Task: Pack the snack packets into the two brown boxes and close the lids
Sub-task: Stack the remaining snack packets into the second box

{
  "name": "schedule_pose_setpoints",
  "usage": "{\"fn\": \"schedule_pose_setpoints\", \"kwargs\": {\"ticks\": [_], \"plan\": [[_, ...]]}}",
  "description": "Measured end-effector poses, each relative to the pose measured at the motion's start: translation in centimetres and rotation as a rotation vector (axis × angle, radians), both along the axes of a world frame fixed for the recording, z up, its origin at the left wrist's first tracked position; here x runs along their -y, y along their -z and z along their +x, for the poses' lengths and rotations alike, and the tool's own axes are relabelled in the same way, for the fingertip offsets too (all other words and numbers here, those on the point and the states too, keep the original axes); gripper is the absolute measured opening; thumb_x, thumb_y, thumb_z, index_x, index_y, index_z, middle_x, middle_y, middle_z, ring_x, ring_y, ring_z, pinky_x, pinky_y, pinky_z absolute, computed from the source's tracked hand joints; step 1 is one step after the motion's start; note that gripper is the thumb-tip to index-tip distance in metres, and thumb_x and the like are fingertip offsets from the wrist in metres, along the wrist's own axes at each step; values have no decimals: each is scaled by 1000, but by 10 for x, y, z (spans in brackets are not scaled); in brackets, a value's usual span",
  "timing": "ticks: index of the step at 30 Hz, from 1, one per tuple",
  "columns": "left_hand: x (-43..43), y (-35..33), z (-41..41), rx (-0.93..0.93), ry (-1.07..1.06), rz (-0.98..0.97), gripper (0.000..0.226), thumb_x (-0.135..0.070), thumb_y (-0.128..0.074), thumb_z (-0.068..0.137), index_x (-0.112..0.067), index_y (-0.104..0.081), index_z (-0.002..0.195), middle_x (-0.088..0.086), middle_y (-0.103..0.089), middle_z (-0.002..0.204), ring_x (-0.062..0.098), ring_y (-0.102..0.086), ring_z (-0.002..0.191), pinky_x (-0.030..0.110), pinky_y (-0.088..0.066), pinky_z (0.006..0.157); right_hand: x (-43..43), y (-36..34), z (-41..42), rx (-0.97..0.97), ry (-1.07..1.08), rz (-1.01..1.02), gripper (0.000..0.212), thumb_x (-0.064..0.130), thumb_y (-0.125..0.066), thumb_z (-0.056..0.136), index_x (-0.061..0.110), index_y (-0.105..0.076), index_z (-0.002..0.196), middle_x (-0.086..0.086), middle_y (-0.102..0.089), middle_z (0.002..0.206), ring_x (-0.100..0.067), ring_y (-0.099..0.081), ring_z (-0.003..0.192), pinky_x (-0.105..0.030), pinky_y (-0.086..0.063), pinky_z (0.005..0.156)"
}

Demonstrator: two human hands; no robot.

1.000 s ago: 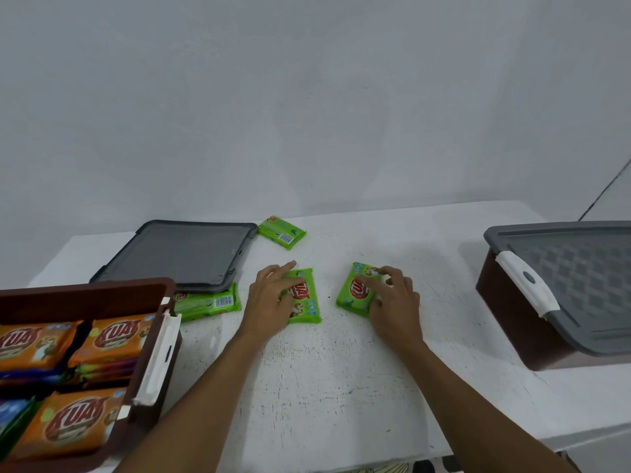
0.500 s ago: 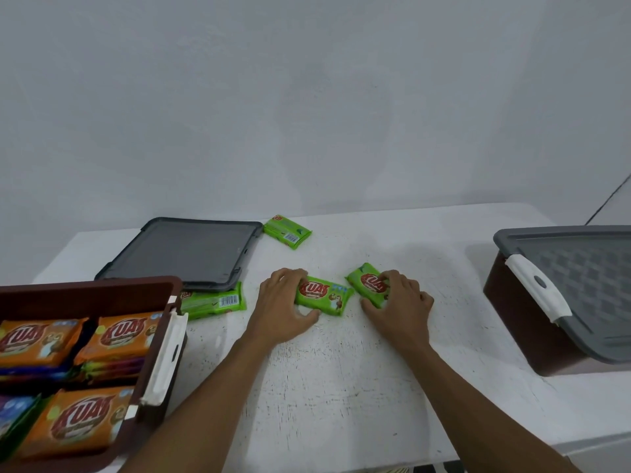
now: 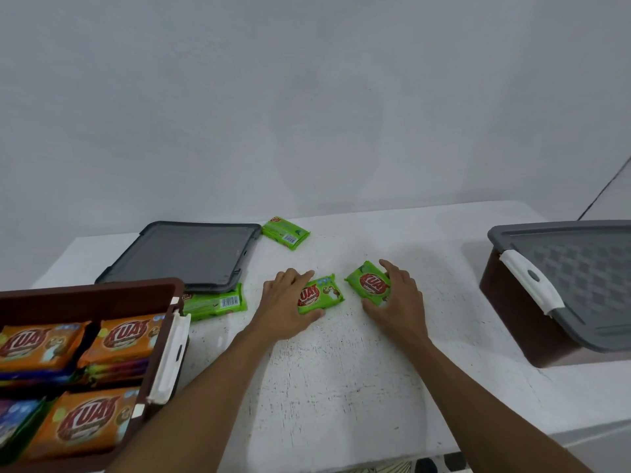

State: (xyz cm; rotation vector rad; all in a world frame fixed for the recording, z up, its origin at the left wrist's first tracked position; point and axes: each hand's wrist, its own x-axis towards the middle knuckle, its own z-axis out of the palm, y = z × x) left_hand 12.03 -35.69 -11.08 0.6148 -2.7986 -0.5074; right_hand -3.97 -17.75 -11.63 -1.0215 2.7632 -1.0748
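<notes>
Open brown box (image 3: 102, 291) at the surface's (image 3: 341, 387) left edge holds orange packets (image 3: 116, 336); I see the right box (image 3: 512, 308) lidded. My left grip (image 3: 286, 302) clamps one green packet (image 3: 324, 295), my right grip (image 3: 399, 302) a second green packet (image 3: 370, 285), mid-surface, with open room toward the near edge.

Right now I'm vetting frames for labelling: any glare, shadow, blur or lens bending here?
Head view: soft, even light, no glare; faint shadow on the table beside the closed brown box; wide lens stretches things at the frame edges; logos on the green packet in the left hand and the other green packet in the right hand read slightly soft.
</notes>
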Motion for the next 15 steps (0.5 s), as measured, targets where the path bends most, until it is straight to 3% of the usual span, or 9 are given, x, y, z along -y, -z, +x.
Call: {"fn": "schedule_pose_setpoints", "kwargs": {"ticks": [4,8,11,13,15], "plan": [[3,-32,-13,259,46,20,80,-56,-71,76,-19,-37,138,0,-39,121,22,-53,104,38,-48,84,0,-4,3,-36,-19,85,79,41,-72,76,27,-36,145,-1,-55,129,-23,-49,114,-41,-38,95],[9,-69,-17,473,91,-113,76,-56,-75,69,-21,-38,126,5,-52,113,25,-56,92,35,-44,71,2,-26,-8,138,-63,237,80,43,-76,73,28,-38,142,-4,-61,125,-24,-57,110,-37,-46,93],[24,-98,-5,466,90,-19,75,-60,-70,72,-24,-38,129,5,-56,116,24,-57,94,35,-49,77,8,-50,-10,209,-127,400,75,54,-74,72,26,-45,136,-4,-61,122,-22,-59,104,-35,-51,89],[32,-118,8,382,96,-31,80,-65,-67,75,-24,-37,137,3,-55,127,25,-56,107,34,-46,87,12,-62,-2,219,-149,395,71,53,-73,73,24,-47,132,-4,-61,115,-21,-61,96,-36,-55,84],[43,-138,32,333,103,-83,82,-70,-63,76,-26,-36,139,1,-54,122,23,-55,105,32,-41,83,22,-76,18,258,-162,326,68,50,-76,72,22,-48,127,-5,-62,110,-18,-63,86,-33,-56,73]]}}
